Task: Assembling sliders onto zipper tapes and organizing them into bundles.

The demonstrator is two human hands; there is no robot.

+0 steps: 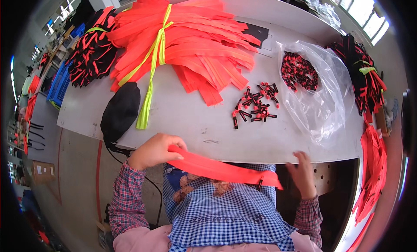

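Note:
My left hand [154,151] pinches one end of a red zipper [217,167] between thumb and fingers, just off the table's front edge. The zipper stretches to the right above my lap, its far end free and hanging slightly lower. A black slider pull [260,183] sits near that free end. Beside it, my right hand [302,176] is apart from the zipper, fingers spread and holding nothing. On the table beyond lie several loose zipper sliders [256,105] with black and red pulls.
A large red zipper bundle [191,47], tied with a yellow-green strip [157,47], covers the table's back. A clear plastic bag [332,104] holds more sliders. Black-and-red bundles [93,54] flank the table. A black padded object [121,110] overhangs the left edge; red zippers [372,165] hang at right.

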